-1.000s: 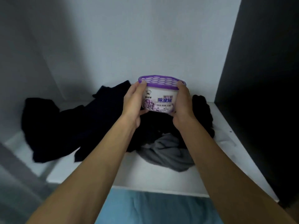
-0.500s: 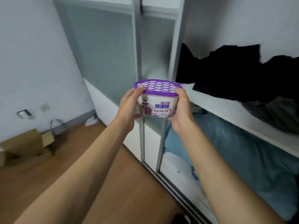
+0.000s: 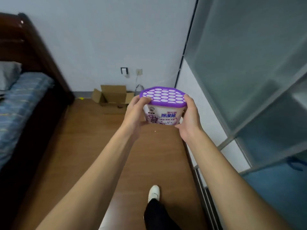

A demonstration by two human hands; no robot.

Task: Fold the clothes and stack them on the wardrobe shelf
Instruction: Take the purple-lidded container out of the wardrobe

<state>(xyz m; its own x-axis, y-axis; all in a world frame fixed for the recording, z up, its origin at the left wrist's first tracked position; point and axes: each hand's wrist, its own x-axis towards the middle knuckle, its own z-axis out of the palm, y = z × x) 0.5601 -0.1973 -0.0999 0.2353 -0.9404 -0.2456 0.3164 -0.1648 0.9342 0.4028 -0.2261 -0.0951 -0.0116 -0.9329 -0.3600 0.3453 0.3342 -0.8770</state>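
Observation:
I hold a white dehumidifier box with a purple perforated lid in both hands, out in front of me above the wooden floor. My left hand grips its left side, thumb on the lid's edge. My right hand grips its right side. The wardrobe's frosted sliding door runs along the right. The shelf and the clothes are out of view.
A bed with a blue checked sheet and dark wooden frame lies at the left. An open cardboard box sits on the floor by the far wall, below wall sockets. My foot in a white shoe stands on the floor.
My view has swung left, away from the wardrobe shelf and the dark clothes, toward the room's far wall and bed. Both hands kept hold of the box throughout.

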